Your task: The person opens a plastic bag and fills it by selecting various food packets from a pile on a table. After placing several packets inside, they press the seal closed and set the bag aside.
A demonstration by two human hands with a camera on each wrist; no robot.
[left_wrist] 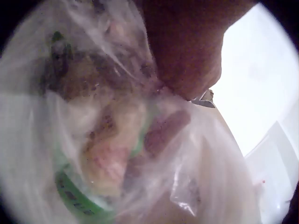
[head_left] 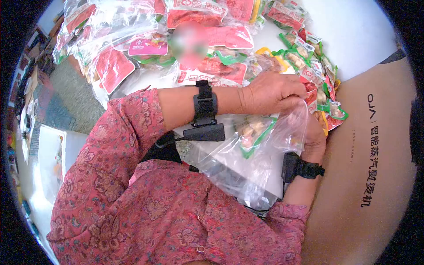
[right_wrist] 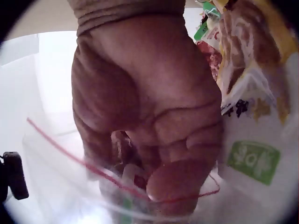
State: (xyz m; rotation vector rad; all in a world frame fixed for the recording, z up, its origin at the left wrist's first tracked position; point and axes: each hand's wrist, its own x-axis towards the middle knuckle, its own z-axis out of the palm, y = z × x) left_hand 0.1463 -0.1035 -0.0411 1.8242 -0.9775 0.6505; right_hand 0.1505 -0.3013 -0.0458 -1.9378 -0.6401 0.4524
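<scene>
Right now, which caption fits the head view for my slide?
Left hand and right hand hold a clear bag of snack packets.

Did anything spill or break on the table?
Nothing looks spilled or torn. The snack packets lie in a jumbled heap on the table, overlapping every which way, but that is only untidy. The left hand and the right hand hold the clear bag, which has packets inside it.
</scene>
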